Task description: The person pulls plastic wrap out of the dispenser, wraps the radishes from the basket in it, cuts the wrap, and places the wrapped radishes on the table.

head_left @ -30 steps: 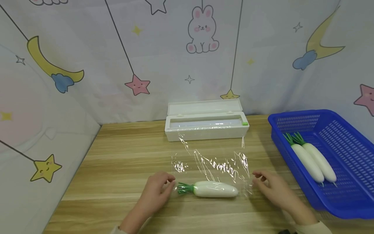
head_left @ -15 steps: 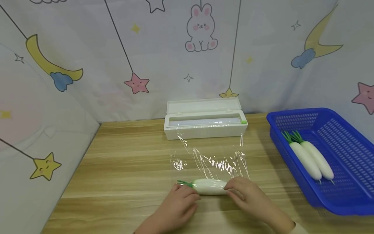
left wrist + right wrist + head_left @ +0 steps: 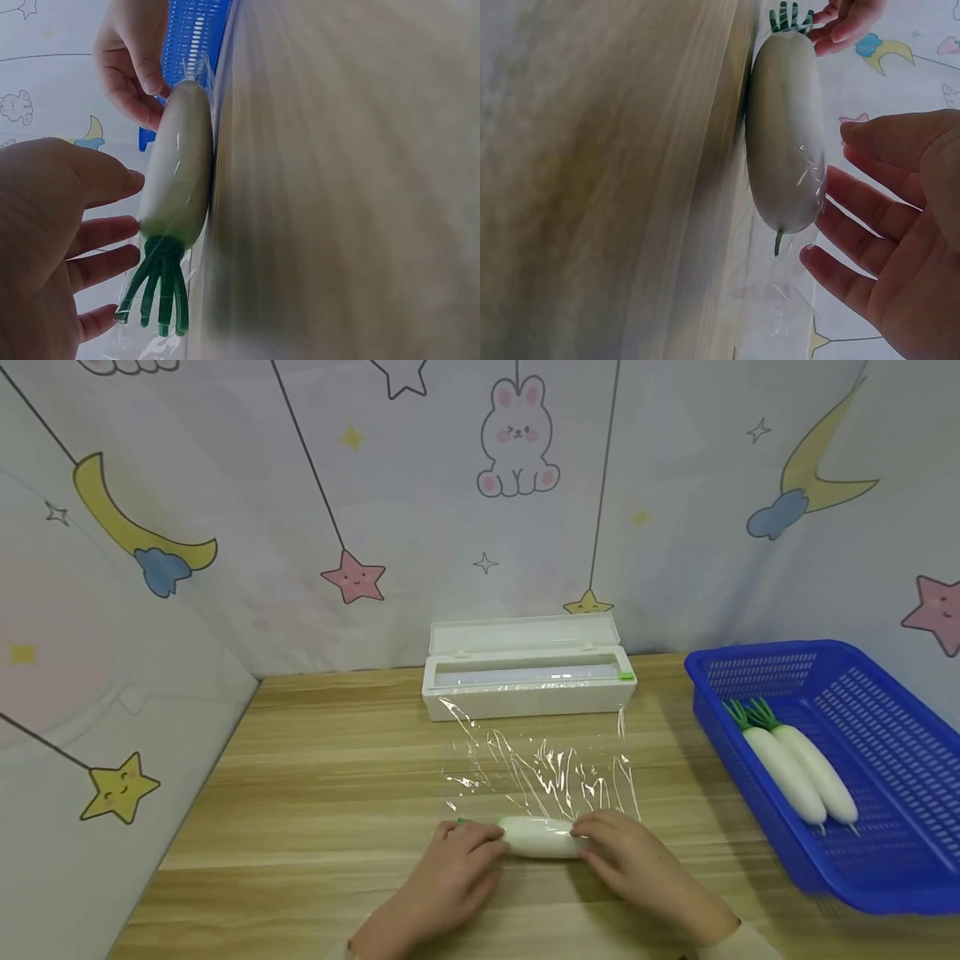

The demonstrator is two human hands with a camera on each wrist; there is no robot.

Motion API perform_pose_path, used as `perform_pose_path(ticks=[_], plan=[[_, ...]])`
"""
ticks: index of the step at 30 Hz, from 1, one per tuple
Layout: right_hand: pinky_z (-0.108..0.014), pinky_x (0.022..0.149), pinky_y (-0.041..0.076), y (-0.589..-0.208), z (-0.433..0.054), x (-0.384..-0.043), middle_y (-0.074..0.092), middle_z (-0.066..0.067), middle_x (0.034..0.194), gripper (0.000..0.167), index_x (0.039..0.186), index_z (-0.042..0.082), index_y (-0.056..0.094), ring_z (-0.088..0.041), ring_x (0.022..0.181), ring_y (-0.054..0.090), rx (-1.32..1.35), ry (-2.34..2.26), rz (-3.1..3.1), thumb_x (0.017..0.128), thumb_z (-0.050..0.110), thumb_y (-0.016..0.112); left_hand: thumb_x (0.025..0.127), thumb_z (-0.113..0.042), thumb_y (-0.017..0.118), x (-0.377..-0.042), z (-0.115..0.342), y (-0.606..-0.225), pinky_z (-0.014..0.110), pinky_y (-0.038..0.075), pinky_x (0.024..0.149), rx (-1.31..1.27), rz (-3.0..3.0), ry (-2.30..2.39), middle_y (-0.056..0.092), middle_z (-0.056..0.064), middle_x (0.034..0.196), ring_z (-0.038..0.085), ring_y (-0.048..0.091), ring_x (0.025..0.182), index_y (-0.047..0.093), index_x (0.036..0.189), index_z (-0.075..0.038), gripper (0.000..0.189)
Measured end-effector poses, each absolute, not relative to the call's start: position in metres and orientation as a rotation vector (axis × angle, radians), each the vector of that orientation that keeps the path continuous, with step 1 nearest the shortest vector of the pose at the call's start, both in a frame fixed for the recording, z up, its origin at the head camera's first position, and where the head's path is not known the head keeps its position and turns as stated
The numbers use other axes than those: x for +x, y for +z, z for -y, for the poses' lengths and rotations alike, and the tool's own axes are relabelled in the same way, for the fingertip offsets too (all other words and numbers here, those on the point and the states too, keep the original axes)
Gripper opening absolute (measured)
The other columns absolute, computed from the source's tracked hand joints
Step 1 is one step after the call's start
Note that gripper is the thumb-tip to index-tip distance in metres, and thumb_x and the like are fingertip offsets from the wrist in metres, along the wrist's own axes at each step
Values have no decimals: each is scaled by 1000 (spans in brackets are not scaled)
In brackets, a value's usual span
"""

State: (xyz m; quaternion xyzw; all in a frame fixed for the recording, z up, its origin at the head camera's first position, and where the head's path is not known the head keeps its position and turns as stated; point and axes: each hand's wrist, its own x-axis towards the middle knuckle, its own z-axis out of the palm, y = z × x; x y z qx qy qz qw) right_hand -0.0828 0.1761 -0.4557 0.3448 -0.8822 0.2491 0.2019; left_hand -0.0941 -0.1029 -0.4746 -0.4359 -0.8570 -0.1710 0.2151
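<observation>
A white radish [image 3: 538,837] with green stems lies crosswise on the wooden table, with clear plastic wrap [image 3: 551,772] over it. My left hand [image 3: 457,872] touches its stem end; in the left wrist view that hand's fingers [image 3: 109,234] are spread and fairly straight against the wrapped radish [image 3: 180,157]. At the root end, my right hand [image 3: 637,860] rests lightly extended fingers [image 3: 866,206] on the film, as the right wrist view shows. Back from the radish, the wrap runs wrinkled to a white dispenser box [image 3: 528,702] whose lid is up.
On the right stands a blue perforated basket [image 3: 765,647] holding two more white radishes [image 3: 783,772] with green stems. A patterned cloth [image 3: 420,485] hangs behind the table and along its left side. The wooden tabletop [image 3: 300,793] extends to the left.
Both hands have moved inward from the ends of the wrap onto the radish. The film over the table now shows different creases, and the green stems are mostly covered by the left hand.
</observation>
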Motion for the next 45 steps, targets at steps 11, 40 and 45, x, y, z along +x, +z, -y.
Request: perform_pose_path(ticks=[11,40,45], plan=[[-42,86,51,-457,-175,-97,65,-6,108,35,104,7,67,-23,98,62,966,640,2583,72,12,80,78,-21,76,-113,101,-469,38,40,88,-1145,2560,-506,63,-1,114,17,55,107,66,116,-11,40],[-48,94,45,-463,-180,-130,62,-8,113,32,114,6,61,-27,107,58,861,885,2824,85,15,71,89,-29,68,-142,92,-464,41,39,87,-1062,2840,-528,67,0,110,15,52,98,63,122,-13,37],[-47,93,45,-462,-178,-136,61,-7,111,40,112,5,66,-25,104,56,856,753,2784,76,18,79,93,-31,63,-146,92,-463,43,37,90,-1086,2889,-528,66,2,117,17,52,100,61,125,-12,38]])
